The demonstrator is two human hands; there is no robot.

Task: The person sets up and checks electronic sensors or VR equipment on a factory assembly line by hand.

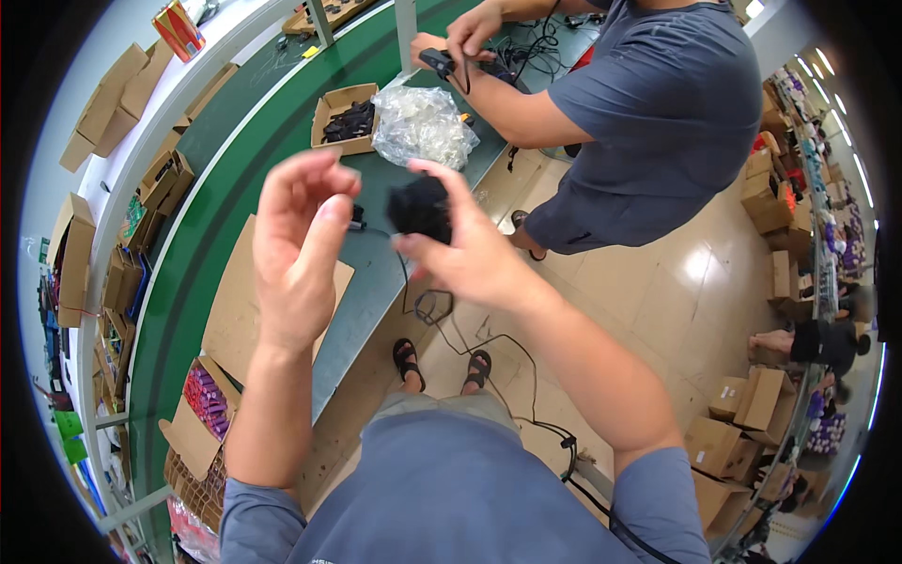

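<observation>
Left hand raised, fingers loosely curled, open. Right hand raised, fingers pinched closed; both forearms bare.

We see a small open brown carton of black parts on the green bench beside a crumpled clear plastic bag, a red box at top left, and brown cartons on the floor at right.

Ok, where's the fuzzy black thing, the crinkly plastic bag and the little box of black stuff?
black bundle [420, 209], head view, middle of the dark lump.
clear plastic bag [423, 127], head view, centre of the crinkled plastic.
small cardboard box [334, 101], head view, its near flap.
</observation>
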